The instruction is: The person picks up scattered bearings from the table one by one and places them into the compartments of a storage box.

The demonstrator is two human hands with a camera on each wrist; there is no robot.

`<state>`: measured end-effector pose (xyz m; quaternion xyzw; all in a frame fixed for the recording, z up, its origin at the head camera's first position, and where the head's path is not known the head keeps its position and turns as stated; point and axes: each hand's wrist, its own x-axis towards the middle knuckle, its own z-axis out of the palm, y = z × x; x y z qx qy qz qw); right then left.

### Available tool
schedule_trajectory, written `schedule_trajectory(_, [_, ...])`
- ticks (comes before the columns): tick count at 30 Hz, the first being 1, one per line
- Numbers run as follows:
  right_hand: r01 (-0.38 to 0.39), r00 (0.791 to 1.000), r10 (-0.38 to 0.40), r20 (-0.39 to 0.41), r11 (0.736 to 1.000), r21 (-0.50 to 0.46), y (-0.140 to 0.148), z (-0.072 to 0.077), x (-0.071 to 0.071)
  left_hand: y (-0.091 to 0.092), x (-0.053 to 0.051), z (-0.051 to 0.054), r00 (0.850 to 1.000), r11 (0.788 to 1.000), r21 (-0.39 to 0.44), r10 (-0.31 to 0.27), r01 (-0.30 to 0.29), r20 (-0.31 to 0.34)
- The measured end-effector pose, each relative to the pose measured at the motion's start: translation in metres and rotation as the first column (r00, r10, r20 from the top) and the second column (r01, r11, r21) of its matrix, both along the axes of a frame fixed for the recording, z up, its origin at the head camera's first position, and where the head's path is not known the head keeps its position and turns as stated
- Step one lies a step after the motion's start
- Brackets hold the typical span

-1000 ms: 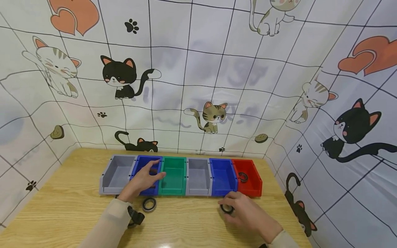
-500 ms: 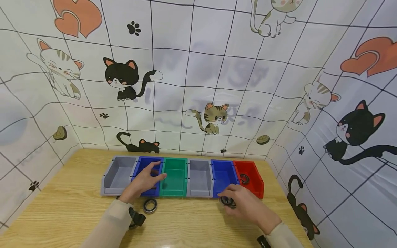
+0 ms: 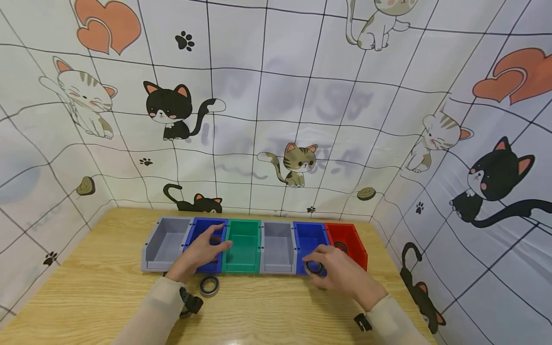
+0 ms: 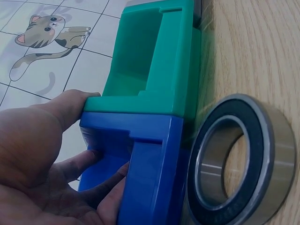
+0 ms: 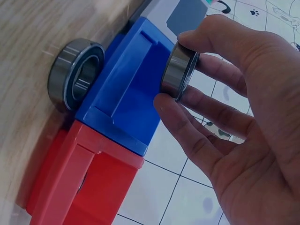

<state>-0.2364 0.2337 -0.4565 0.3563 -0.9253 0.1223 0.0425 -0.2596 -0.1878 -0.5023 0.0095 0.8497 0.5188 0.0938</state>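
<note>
From where I stand, the right hand pinches a metal ring between thumb and fingers, over the right blue bin. Another ring sits on the surface, just beside that bin. The left hand is loosely spread, holding nothing that I can see, fingers dipping into the left blue bin, thumb at the edge of the green bin. A third ring lies near it.
</note>
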Motion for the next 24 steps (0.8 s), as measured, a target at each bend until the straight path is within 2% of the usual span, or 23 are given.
schedule_trajectory(9, [0.011, 1.000, -0.011, -0.008, 1.000, 0.014, 0.000, 0.002, -0.011, 0.000, -0.001, -0.001, 1.000, 1.000, -0.003, 0.009, -0.009, 0.004])
schedule_trajectory(24, [0.117, 0.993, -0.119, 0.016, 0.989, 0.091, -0.005, 0.005, -0.034, 0.001, 0.000, -0.001, 1.000, 1.000, -0.002, 0.009, -0.009, 0.002])
